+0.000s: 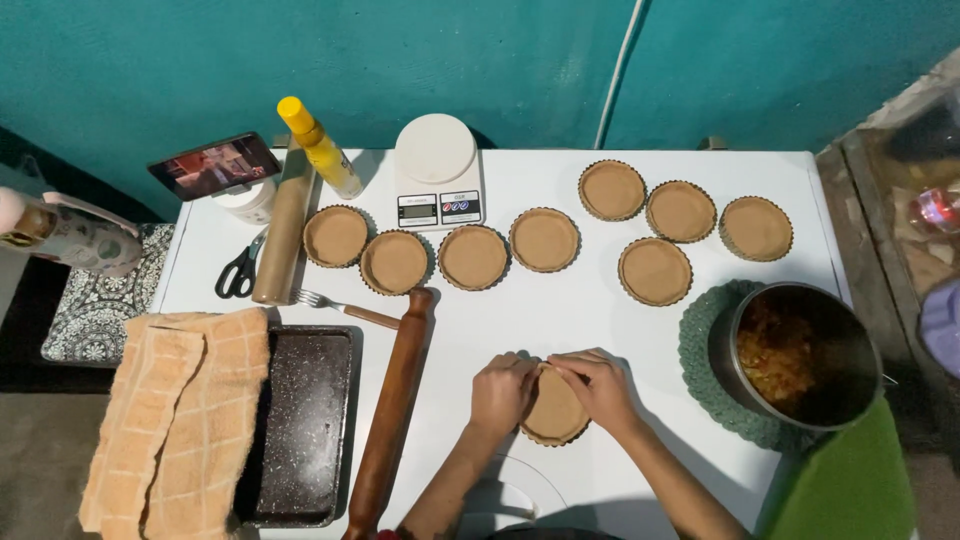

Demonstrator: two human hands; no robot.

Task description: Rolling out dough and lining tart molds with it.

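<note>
A fluted tart tin lined with brown dough lies near the front edge of the white table. My left hand grips its left rim with curled fingers. On the top right rim rests my right hand, fingertips pressing the dough at the edge. Both hands touch each other above the tin. Several more dough-lined tart tins stand in a loose row across the back half of the table.
A wooden rolling pin lies left of my hands, a fork above it. A dark baking tray with an orange cloth sits far left. A pot of filling rests on a green mat at right. A kitchen scale, yellow bottle, scissors and phone stand at the back.
</note>
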